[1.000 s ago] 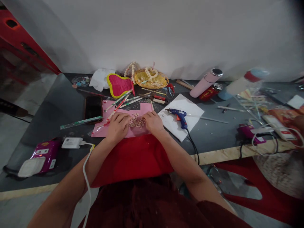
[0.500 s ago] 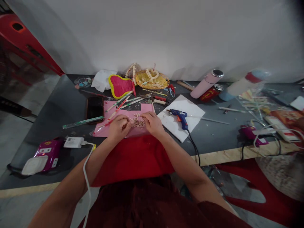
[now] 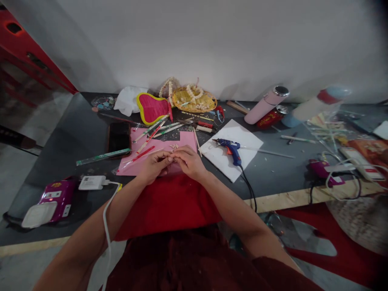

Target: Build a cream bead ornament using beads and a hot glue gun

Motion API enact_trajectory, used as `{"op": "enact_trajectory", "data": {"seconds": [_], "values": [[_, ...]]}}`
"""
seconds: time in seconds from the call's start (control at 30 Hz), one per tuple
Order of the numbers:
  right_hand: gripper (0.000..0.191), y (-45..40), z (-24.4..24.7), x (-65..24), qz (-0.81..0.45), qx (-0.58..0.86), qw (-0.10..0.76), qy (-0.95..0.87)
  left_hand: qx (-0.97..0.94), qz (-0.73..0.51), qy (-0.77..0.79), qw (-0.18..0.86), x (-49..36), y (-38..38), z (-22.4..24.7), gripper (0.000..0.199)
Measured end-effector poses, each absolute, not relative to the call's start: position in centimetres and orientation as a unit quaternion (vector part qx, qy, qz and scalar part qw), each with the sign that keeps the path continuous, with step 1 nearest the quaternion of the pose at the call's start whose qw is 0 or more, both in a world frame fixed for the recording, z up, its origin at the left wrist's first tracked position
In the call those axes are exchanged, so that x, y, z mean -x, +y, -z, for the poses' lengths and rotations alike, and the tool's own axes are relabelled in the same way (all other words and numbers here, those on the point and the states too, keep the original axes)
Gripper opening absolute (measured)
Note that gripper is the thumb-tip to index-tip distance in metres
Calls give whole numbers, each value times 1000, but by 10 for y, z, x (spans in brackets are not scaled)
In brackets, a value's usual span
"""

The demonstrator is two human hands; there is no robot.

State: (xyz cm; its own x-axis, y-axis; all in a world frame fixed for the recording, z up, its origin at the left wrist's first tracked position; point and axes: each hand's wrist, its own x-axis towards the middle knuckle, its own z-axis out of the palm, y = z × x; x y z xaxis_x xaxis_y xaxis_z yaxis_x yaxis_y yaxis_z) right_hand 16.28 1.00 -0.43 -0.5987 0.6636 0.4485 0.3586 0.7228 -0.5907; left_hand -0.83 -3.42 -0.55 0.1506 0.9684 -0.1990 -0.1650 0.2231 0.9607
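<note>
My left hand (image 3: 155,166) and my right hand (image 3: 188,161) meet over the front part of a pink sheet (image 3: 189,139). The fingertips of both are pinched together and touch; whatever is between them is too small to make out. A few small pale pieces (image 3: 173,146) show just behind the fingers, and the hands cover the rest of the pile. Wrapped sticks (image 3: 149,139) lie on the sheet to the left. On white paper (image 3: 248,139) to the right rests a blue glue gun (image 3: 232,149).
Behind the sheet stand a yellow basket (image 3: 194,106) and a pink and yellow shape (image 3: 152,109). A phone (image 3: 119,138) lies left, a purple power socket (image 3: 60,198) front left. A pink flask (image 3: 266,106) and red can (image 3: 272,117) are back right. A white cable (image 3: 107,230) crosses my left forearm.
My hands have come together from either side of the small pieces, the right one moving left and the left one slightly right. They now cover most of the pile.
</note>
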Motion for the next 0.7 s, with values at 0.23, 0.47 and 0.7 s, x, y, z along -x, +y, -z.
{"op": "enact_trajectory", "data": {"seconds": [0.23, 0.47, 0.7], "values": [[26, 11, 9, -164, -223, 298, 338, -864, -436, -457, 467, 619, 10, -33, 4, 24], [30, 10, 9, -164, -257, 286, 343, -857, -467, -461, 473, 589, 10, -31, 4, 21], [36, 9, 7, -164, -283, 263, 351, -853, -431, -486, 456, 608, 10, -29, 7, 20]]}}
